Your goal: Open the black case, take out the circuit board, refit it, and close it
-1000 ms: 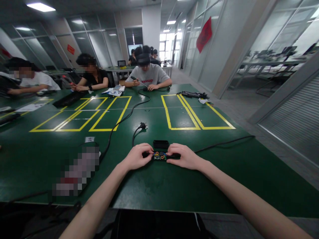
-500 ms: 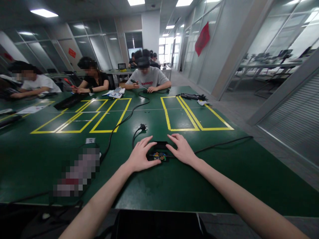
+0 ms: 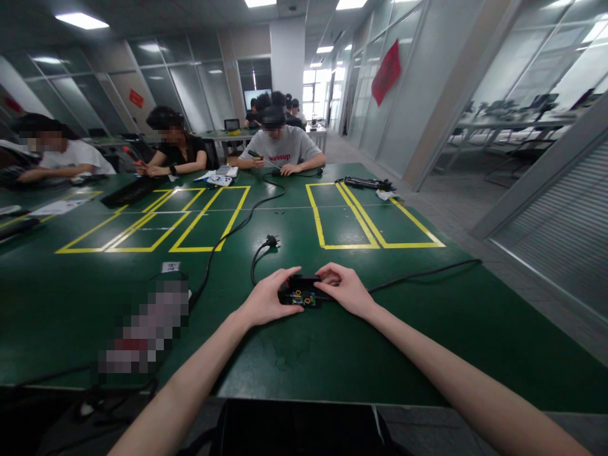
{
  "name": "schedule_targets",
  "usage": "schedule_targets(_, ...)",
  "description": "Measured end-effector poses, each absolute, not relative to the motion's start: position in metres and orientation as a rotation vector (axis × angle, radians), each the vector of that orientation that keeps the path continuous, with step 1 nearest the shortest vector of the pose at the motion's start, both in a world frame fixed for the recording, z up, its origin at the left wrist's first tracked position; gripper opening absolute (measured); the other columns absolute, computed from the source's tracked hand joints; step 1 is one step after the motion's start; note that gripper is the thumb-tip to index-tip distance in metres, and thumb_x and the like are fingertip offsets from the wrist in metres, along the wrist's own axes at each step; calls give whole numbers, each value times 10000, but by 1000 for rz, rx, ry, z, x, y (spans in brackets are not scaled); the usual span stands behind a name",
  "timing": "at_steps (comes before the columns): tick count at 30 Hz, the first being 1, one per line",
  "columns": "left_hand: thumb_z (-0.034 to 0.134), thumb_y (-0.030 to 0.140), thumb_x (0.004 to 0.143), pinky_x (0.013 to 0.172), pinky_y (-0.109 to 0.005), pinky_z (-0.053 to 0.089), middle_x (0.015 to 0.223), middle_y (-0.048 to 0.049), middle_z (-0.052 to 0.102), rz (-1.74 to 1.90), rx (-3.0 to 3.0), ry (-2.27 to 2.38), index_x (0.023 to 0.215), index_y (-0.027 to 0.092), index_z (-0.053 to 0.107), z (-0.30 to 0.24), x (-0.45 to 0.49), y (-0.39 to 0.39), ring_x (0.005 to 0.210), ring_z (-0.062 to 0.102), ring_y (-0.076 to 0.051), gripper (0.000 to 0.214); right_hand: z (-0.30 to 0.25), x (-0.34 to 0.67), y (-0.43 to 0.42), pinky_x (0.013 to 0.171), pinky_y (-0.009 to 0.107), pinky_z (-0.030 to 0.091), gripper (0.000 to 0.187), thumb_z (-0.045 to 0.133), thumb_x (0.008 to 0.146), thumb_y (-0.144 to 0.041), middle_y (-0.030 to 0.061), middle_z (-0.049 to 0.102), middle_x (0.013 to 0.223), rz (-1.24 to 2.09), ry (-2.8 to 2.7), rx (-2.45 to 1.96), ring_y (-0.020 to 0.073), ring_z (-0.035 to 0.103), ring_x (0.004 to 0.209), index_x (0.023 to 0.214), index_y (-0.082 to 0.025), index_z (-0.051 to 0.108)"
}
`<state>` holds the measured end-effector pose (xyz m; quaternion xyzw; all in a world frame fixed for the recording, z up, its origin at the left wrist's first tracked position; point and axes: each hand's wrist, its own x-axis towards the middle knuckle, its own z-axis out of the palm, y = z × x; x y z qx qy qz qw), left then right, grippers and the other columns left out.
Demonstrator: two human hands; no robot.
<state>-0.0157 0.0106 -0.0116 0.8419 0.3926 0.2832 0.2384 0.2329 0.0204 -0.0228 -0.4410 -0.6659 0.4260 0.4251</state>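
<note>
A small open black case with a circuit board (image 3: 301, 296) showing orange and yellow parts lies on the green table (image 3: 304, 354) in front of me. A black cover piece (image 3: 304, 279) sits at its far edge. My left hand (image 3: 266, 299) curls around the left side, fingertips on the cover's left end. My right hand (image 3: 345, 289) pinches the cover's right end from the other side. Both hands grip the cover over the board.
A black cable with a plug (image 3: 270, 241) lies just beyond the case, and another cable (image 3: 427, 272) runs to the right. A blurred object (image 3: 147, 329) sits at left. Yellow tape rectangles (image 3: 370, 218) mark the table. Several people work at the far side.
A second ago both hands held the board's ends. They then spread flat around the black cover, and now the fingers have closed on the cover over the board.
</note>
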Motion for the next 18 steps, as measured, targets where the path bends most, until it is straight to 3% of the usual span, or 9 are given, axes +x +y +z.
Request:
schedule_targets(5, 887, 268, 722, 837, -329, 582, 1212, -67, 654, 793, 2299, 1053, 1436, 243, 545, -7, -14, 9, 970, 656, -210, 792, -22, 232, 16, 645, 306, 604, 224, 776, 771, -372, 3, 730, 725, 1045, -1664, -1102, 178, 721, 676, 887, -202, 688)
schedule_targets(9, 880, 278, 730, 839, -332, 583, 1203, -68, 651, 791, 2295, 1036, 1370, 237, 597, -5, -13, 7, 974, 651, -212, 701, -20, 231, 12, 722, 329, 629, 150, 745, 792, -317, 24, 765, 819, 968, -1718, -1051, 182, 739, 733, 881, -207, 696)
schedule_targets(18, 877, 271, 729, 852, -329, 587, 1173, -60, 660, 777, 2283, 1039, 1309, 228, 632, -3, -13, 7, 989, 654, -212, 631, -21, 232, 9, 738, 331, 631, 62, 717, 857, -260, 34, 765, 849, 760, -1844, -1023, 189, 740, 760, 884, -206, 707)
